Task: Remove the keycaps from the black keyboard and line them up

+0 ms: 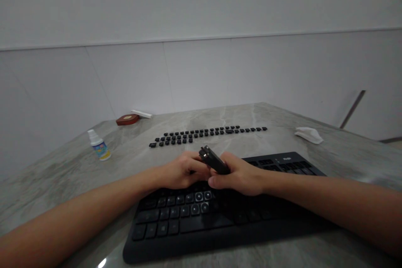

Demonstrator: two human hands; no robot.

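Observation:
My right hand is closed around a dark, bar-shaped tool with small shiny metal parts at its upper end. I cannot make out its exact kind. Against it, my left hand has its fingers curled together over the keyboard's upper rows; whatever they pinch is hidden. Both hands rest above a black keyboard. Several of its key positions lack caps and show pale round domes. Beyond the hands, loose black keycaps lie in rows on the marbled table.
At the left stands a small white spray bottle with a coloured label. Further back lie a reddish-brown box and a white strip near the wall. A crumpled white tissue lies on the table at right.

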